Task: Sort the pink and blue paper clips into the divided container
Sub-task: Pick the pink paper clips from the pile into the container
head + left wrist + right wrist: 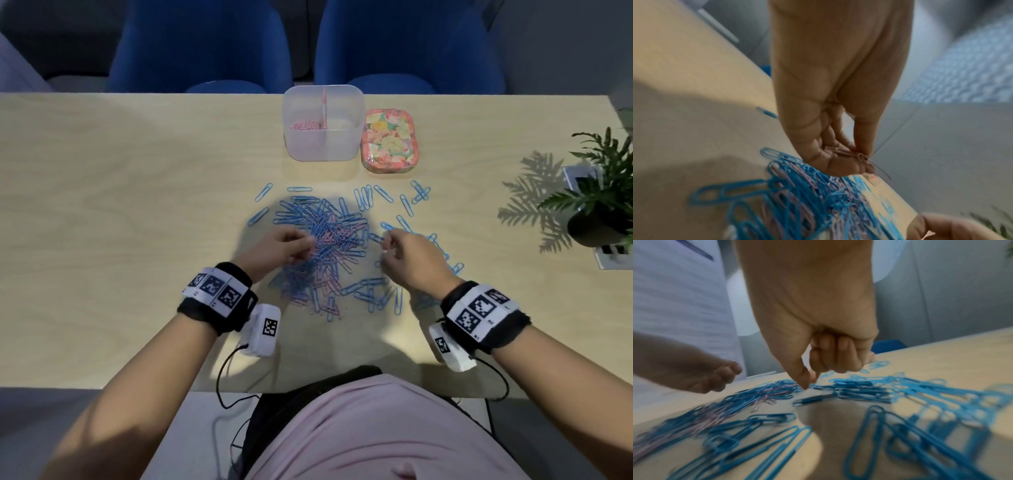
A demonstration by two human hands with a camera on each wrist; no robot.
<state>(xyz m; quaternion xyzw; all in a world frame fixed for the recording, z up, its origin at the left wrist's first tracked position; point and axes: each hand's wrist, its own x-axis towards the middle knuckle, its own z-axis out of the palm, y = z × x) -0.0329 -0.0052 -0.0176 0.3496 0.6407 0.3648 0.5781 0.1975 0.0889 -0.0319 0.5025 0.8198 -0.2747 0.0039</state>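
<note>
A tangled pile of blue and pink paper clips [325, 240] lies mid-table, with loose blue clips [404, 202] scattered to its right. The clear divided container [342, 150] stands behind it, with pink clips [304, 125] in its left compartment. My left hand [308, 245] is at the pile's left side; in the left wrist view the hand [857, 155] pinches several pink clips [865, 160] between thumb and fingers. My right hand [387, 241] is right of the pile with its fingers curled. Thumb and forefinger of that hand [809, 382] meet on a blue clip [376, 237] on the table.
A floral tin [390, 140] sits against the container's right side. A potted plant [603, 198] stands at the table's right edge on a white block. Two blue chairs [202, 48] face the far edge. Bare wood [120, 205] stretches to the left.
</note>
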